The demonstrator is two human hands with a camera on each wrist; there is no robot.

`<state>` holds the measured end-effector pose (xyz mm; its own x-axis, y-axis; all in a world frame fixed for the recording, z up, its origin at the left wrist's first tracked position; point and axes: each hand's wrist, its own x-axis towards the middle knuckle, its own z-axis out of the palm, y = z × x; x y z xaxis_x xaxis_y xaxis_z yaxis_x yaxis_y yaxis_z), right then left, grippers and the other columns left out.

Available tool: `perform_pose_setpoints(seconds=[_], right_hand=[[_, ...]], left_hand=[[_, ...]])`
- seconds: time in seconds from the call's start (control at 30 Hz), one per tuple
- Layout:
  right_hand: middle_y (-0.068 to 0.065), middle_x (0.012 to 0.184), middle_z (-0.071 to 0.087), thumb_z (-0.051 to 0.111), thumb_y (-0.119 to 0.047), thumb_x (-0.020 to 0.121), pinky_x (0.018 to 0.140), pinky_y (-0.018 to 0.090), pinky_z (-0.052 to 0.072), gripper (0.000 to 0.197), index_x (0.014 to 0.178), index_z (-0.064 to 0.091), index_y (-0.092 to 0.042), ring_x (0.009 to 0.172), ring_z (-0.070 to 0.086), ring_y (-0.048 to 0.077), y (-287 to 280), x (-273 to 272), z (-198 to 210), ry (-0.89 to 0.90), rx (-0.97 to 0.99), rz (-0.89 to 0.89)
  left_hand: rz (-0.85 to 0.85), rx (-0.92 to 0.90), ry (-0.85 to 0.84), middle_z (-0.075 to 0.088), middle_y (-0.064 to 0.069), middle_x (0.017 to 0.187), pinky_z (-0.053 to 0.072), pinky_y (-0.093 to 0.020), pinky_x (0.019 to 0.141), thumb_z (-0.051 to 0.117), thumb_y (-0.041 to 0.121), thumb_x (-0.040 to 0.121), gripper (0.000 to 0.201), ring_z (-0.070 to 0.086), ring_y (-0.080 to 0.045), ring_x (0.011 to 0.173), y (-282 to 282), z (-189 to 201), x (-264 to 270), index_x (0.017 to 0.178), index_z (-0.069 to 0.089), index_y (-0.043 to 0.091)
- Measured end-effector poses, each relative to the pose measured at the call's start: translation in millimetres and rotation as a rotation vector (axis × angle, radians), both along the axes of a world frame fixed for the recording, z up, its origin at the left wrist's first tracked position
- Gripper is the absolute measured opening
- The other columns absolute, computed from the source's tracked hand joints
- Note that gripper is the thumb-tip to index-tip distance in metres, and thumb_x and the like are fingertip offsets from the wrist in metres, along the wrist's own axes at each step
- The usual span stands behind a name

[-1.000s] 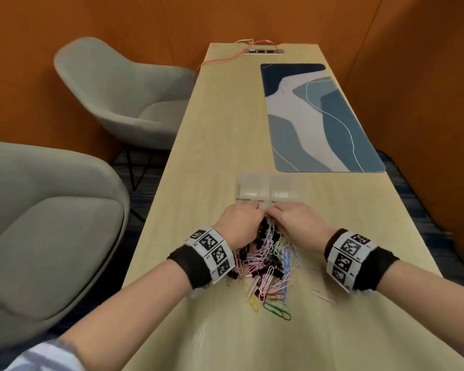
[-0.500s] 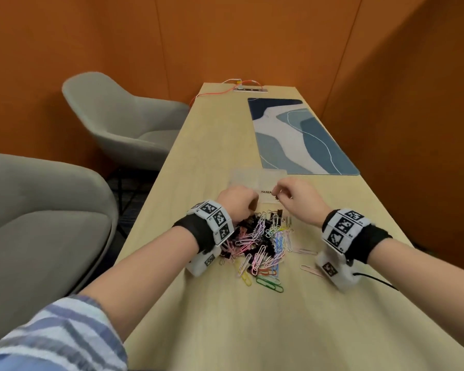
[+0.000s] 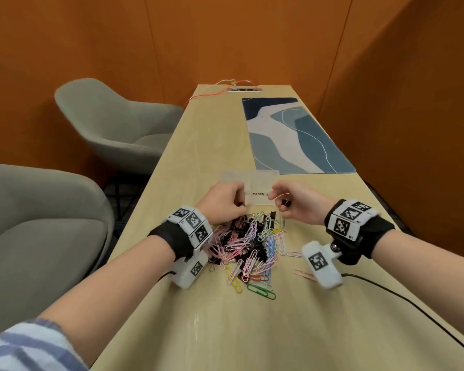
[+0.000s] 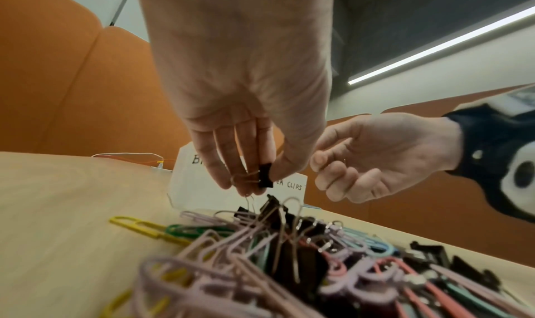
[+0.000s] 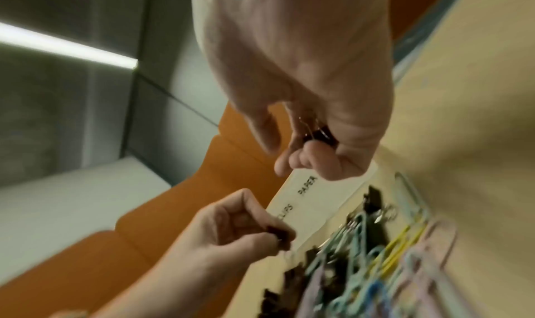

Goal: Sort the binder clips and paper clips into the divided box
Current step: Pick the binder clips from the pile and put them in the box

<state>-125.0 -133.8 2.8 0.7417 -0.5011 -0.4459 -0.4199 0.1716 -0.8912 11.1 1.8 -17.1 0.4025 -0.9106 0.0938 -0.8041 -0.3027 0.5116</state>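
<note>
With a binder clip (image 4: 265,176) pinched in my left hand (image 3: 225,199) and another clip in my right hand (image 3: 296,203), both just lifted off the pile (image 3: 248,243), I next need to drop them into the box (image 3: 252,183) on its binder side.

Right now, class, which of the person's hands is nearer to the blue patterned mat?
Right. The right hand is just short of the blue patterned mat's near edge; the left hand sits farther left, across the divided box.

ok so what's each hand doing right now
Left hand: pinching a small black metal binder clip.
Right hand: fingers curled round another small black binder clip.
</note>
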Motion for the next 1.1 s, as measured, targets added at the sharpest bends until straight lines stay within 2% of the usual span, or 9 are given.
perform_pose_setpoints(seconds=[0.1,0.17,0.23,0.3,0.4,0.57,0.7,0.9,1.1], right_hand=[[-0.004,0.065,0.048,0.057,-0.019,0.088,0.044,0.016,0.035,0.013,0.093,0.064,-0.01,0.055,0.04,0.013,-4.7,0.0,-4.6,0.207,-0.658,0.29],[-0.004,0.083,0.06,0.057,-0.022,0.088,0.061,0.016,0.041,0.026,0.112,0.063,-0.013,0.077,0.056,0.017,-3.8,-2.9,-9.3,0.285,-1.009,0.474],[0.004,0.107,0.067,0.056,-0.025,0.089,0.08,0.025,0.043,0.033,0.121,0.06,-0.015,0.101,0.059,0.023,0.0,-4.1,-13.5,0.323,-1.185,0.54],[0.007,0.113,0.068,0.056,-0.026,0.089,0.087,0.031,0.046,0.031,0.117,0.063,-0.016,0.104,0.061,0.024,3.4,-3.8,-16.6,0.322,-1.222,0.531],[0.009,0.109,0.069,0.056,-0.023,0.09,0.084,0.031,0.047,0.024,0.109,0.065,-0.013,0.1,0.062,0.024,6.8,-0.7,-17.5,0.332,-1.219,0.536],[0.011,0.111,0.066,0.054,-0.02,0.091,0.079,0.026,0.039,0.022,0.108,0.062,-0.01,0.089,0.053,0.021,4.2,4.3,-10.5,0.369,-1.132,0.537],[0.011,0.116,0.064,0.057,-0.02,0.088,0.086,0.03,0.045,0.03,0.117,0.059,-0.012,0.106,0.058,0.026,2.1,1.5,-10.8,0.443,-1.17,0.608],[0.005,0.09,0.059,0.059,-0.016,0.086,0.073,0.029,0.042,0.013,0.098,0.058,-0.011,0.092,0.056,0.026,6.1,3.5,-12.1,0.411,-1.218,0.609],[-0.002,0.08,0.055,0.051,-0.015,0.088,0.058,0.024,0.038,0.006,0.084,0.047,-0.016,0.081,0.051,0.02,-1.8,1.3,-5.6,0.411,-1.066,0.643]], left_hand=[[-0.012,0.006,-0.006,0.058,0.004,0.076,0.047,-0.031,0.069,0.061,0.013,0.078,0.009,0.056,-0.018,0.072,-0.6,5.6,4.0,0.086,0.056,0.016],[-0.021,0.042,-0.041,0.057,0.002,0.079,0.042,-0.028,0.069,0.055,0.012,0.083,0.014,0.052,-0.019,0.072,-2.3,6.9,6.4,0.096,0.059,0.015],[-0.055,0.104,-0.107,0.058,-0.002,0.088,0.039,-0.028,0.074,0.05,0.012,0.087,0.021,0.053,-0.021,0.08,-3.2,5.9,5.8,0.103,0.063,0.015],[-0.078,0.162,-0.162,0.062,-0.005,0.1,0.04,-0.027,0.08,0.046,0.011,0.091,0.026,0.057,-0.022,0.093,-2.6,4.1,3.2,0.104,0.068,0.015],[-0.068,0.184,-0.218,0.064,-0.006,0.107,0.046,-0.032,0.088,0.049,0.013,0.093,0.024,0.059,-0.023,0.101,-2.6,0.8,0.1,0.103,0.07,0.015],[-0.034,0.213,-0.221,0.069,-0.006,0.1,0.047,-0.03,0.079,0.064,0.028,0.088,0.021,0.063,-0.023,0.095,-12.3,-5.2,-1.9,0.096,0.073,0.011],[-0.013,0.242,-0.193,0.072,-0.007,0.095,0.053,-0.032,0.081,0.068,0.03,0.085,0.023,0.066,-0.023,0.09,-20.7,-11.2,-2.4,0.093,0.074,0.009],[-0.029,0.268,-0.247,0.069,-0.012,0.101,0.053,-0.038,0.087,0.063,0.014,0.085,0.011,0.063,-0.029,0.098,-26.2,-11.6,-4.0,0.093,0.069,0.01],[-0.044,0.181,-0.189,0.071,-0.005,0.101,0.05,-0.026,0.082,0.065,0.012,0.084,0.013,0.064,-0.02,0.094,-18.8,4.9,-0.5,0.096,0.071,0.012]])
